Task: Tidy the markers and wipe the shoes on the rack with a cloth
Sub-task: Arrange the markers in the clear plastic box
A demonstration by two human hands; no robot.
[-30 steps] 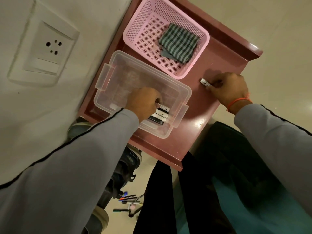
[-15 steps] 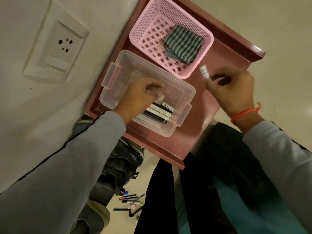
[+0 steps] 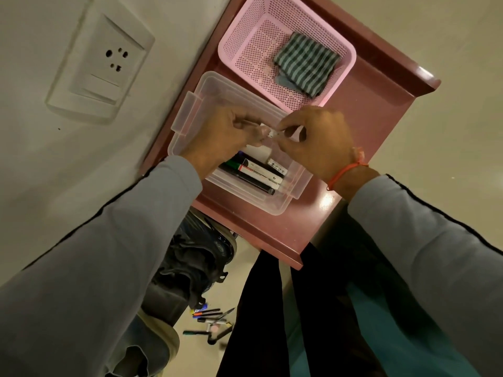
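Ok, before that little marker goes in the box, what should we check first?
1. Both hands hold the marker: left hand and right hand pinch it: ok.
2. Marker above the clear box: ok.
3. Cap on: cannot tell, fingers hide it.
4. Room in the box beside the stored markers: ok.
5. Cloth ready in the pink basket: ok.
6. Pens on the floor picked up: not ok.

A: Wall at nine o'clock?
B: Pale plaster wall (image 3: 40,172), white socket plate (image 3: 100,69) at ten.
A: Furniture?
B: Maroon rack top (image 3: 375,110), centre toward one o'clock, glossy. Beige floor (image 3: 462,36) at two.
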